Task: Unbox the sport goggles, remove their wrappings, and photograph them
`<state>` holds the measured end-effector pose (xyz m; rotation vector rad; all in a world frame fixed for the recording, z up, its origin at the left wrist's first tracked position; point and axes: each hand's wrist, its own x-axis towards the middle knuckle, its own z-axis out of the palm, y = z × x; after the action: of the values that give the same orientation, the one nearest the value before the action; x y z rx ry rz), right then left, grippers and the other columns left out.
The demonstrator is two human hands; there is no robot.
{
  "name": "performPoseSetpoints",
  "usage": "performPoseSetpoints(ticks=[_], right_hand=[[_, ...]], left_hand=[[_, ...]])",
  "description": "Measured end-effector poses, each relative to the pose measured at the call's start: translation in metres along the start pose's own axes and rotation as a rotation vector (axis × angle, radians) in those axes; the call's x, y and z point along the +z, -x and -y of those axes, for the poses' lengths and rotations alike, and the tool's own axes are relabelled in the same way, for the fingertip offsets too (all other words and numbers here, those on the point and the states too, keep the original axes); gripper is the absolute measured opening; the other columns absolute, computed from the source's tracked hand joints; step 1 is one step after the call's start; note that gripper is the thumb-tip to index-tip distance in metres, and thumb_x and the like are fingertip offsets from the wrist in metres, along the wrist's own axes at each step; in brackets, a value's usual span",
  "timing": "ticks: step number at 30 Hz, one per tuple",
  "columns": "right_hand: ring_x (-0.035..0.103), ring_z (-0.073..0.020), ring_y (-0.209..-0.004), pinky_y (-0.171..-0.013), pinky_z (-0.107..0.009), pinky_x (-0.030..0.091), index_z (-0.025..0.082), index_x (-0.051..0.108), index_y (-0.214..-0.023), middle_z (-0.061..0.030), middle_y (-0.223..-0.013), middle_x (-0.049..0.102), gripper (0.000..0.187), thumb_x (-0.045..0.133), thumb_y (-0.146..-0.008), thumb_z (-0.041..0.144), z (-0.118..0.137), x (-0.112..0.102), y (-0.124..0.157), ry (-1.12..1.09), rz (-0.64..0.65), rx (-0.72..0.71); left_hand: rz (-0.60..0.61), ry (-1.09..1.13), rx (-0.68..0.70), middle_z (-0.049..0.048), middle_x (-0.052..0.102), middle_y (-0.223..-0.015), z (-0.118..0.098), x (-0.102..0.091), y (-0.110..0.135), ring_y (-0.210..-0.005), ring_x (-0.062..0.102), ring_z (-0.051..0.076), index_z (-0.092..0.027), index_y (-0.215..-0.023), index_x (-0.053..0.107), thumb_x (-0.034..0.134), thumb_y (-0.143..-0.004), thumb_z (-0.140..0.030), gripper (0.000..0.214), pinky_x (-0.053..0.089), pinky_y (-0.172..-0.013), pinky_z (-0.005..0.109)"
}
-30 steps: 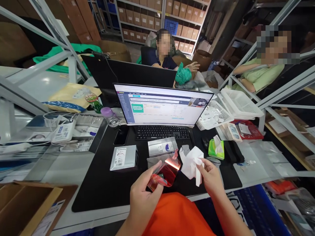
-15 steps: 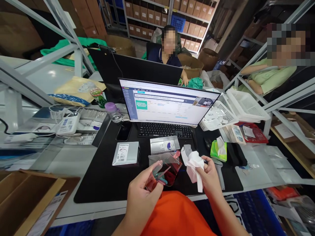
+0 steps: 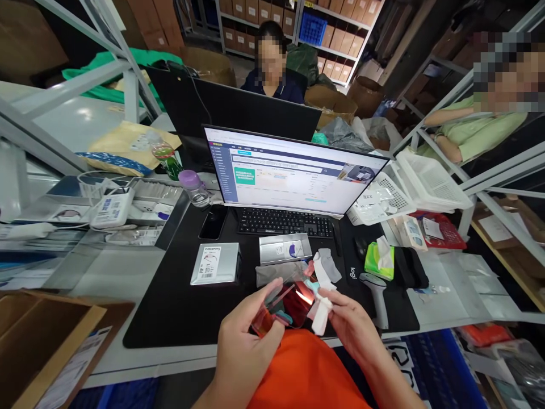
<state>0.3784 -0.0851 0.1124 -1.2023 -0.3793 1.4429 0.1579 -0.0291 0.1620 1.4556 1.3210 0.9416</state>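
Observation:
My left hand (image 3: 249,335) grips a glossy, see-through red lens (image 3: 289,309) with a mirror-like shine and a teal piece at its lower edge. My right hand (image 3: 351,326) pinches a crumpled white tissue (image 3: 322,309) and presses it against the lens's right side. Just beyond the hands lies a grey cloth (image 3: 276,274) on a black desk mat (image 3: 170,307). Farther up are a labelled silver box (image 3: 215,263) and a shallow silver case (image 3: 284,249). A barcode scanner (image 3: 374,298) lies right of my right hand.
A keyboard (image 3: 285,224) and monitor (image 3: 293,170) stand ahead, with a green tissue box (image 3: 378,261) to the right. A cardboard box (image 3: 42,352) sits at lower left. White baskets (image 3: 430,182) stack at right. Co-workers sit beyond, among shelved cartons (image 3: 336,34).
My right hand has moved left, bringing the tissue onto the lens. The lens has turned in my left hand. The scene has shifted slightly as my head moved.

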Motion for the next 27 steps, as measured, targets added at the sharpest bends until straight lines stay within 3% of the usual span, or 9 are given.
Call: performPoseSetpoints(ticks=[2, 5, 8, 11, 15, 19, 23, 25, 27], right_hand=[[0.072, -0.0249, -0.086, -0.08, -0.038, 0.057, 0.02, 0.082, -0.099, -0.0102, -0.107, 0.075, 0.031, 0.085, -0.072, 0.034, 0.0, 0.006, 0.006, 0.022, 0.068, 0.024], [0.07, -0.0196, -0.067, -0.068, -0.034, 0.055, 0.022, 0.081, -0.099, -0.007, -0.085, 0.076, 0.028, 0.085, -0.075, 0.035, -0.004, 0.009, 0.009, 0.038, 0.143, 0.03], [0.066, -0.0157, -0.06, -0.061, -0.028, 0.051, 0.022, 0.079, -0.091, -0.0036, -0.071, 0.074, 0.028, 0.09, -0.069, 0.035, -0.009, 0.007, 0.007, 0.049, 0.102, 0.028], [0.063, -0.0131, -0.062, -0.06, -0.023, 0.046, 0.02, 0.074, -0.084, -0.002, -0.071, 0.073, 0.032, 0.094, -0.062, 0.033, -0.014, 0.003, 0.005, 0.065, 0.049, 0.022], [0.059, -0.0124, -0.064, -0.061, -0.022, 0.044, 0.022, 0.067, -0.088, -0.0001, -0.075, 0.07, 0.032, 0.089, -0.066, 0.028, -0.019, 0.001, 0.005, 0.069, 0.056, 0.017], [0.054, -0.012, -0.062, -0.06, -0.023, 0.041, 0.023, 0.067, -0.095, 0.0016, -0.077, 0.064, 0.03, 0.076, -0.067, 0.021, -0.024, 0.0, 0.003, 0.062, -0.015, 0.015], [0.046, -0.0129, -0.053, -0.053, -0.024, 0.035, 0.02, 0.06, -0.069, 0.0015, -0.059, 0.054, 0.011, 0.057, -0.072, 0.03, -0.035, -0.016, 0.005, 0.087, -0.068, -0.024], [0.044, -0.0135, -0.051, -0.052, -0.026, 0.034, 0.021, 0.053, -0.061, 0.0025, -0.054, 0.048, 0.026, 0.053, -0.078, 0.041, -0.04, -0.034, 0.007, 0.224, -0.138, -0.082], [0.044, -0.0129, -0.052, -0.051, -0.025, 0.033, 0.021, 0.05, -0.058, 0.0036, -0.054, 0.046, 0.035, 0.059, -0.08, 0.048, -0.043, -0.058, 0.01, 0.393, -0.245, -0.153]], left_hand=[[-0.001, -0.018, 0.009, 0.005, 0.078, -0.103, 0.001, 0.0, 0.0, -0.071, 0.07, 0.015, -0.02, -0.121, 0.072, 0.062, -0.074, -0.018, 0.048, 0.06, -0.067, 0.024], [-0.01, -0.048, 0.032, 0.0055, 0.078, -0.103, 0.0, 0.001, 0.0, -0.078, 0.072, 0.018, -0.02, -0.12, 0.073, 0.063, -0.073, -0.018, 0.048, 0.061, -0.07, 0.025], [-0.02, -0.064, 0.056, 0.005, 0.077, -0.097, -0.002, 0.0, 0.0, -0.082, 0.073, 0.019, -0.02, -0.121, 0.072, 0.063, -0.073, -0.017, 0.049, 0.061, -0.07, 0.026], [-0.024, -0.07, 0.062, 0.0042, 0.077, -0.091, -0.002, 0.0, 0.0, -0.08, 0.073, 0.019, -0.02, -0.121, 0.073, 0.063, -0.073, -0.017, 0.049, 0.06, -0.068, 0.025], [-0.044, -0.077, 0.043, 0.0039, 0.077, -0.09, -0.002, 0.0, 0.001, -0.068, 0.069, 0.016, -0.021, -0.119, 0.074, 0.064, -0.072, -0.02, 0.047, 0.059, -0.063, 0.024], [-0.01, 0.017, -0.074, 0.0038, 0.077, -0.088, 0.001, 0.007, -0.008, -0.055, 0.063, 0.013, -0.019, -0.117, 0.074, 0.066, -0.071, -0.025, 0.047, 0.054, -0.051, 0.023], [0.038, 0.2, -0.297, 0.0029, 0.074, -0.075, 0.021, 0.015, -0.022, -0.056, 0.065, 0.018, -0.015, -0.111, 0.073, 0.074, -0.064, -0.035, 0.052, 0.053, -0.046, 0.024], [0.061, 0.212, -0.371, 0.0044, 0.076, -0.081, 0.041, 0.017, -0.031, -0.068, 0.071, 0.023, -0.015, -0.104, 0.074, 0.077, -0.063, -0.041, 0.049, 0.059, -0.055, 0.027], [0.142, 0.269, -0.417, 0.008, 0.077, -0.105, 0.065, 0.019, -0.045, -0.107, 0.07, 0.032, -0.018, -0.107, 0.072, 0.079, -0.063, -0.046, 0.053, 0.063, -0.077, 0.032]])
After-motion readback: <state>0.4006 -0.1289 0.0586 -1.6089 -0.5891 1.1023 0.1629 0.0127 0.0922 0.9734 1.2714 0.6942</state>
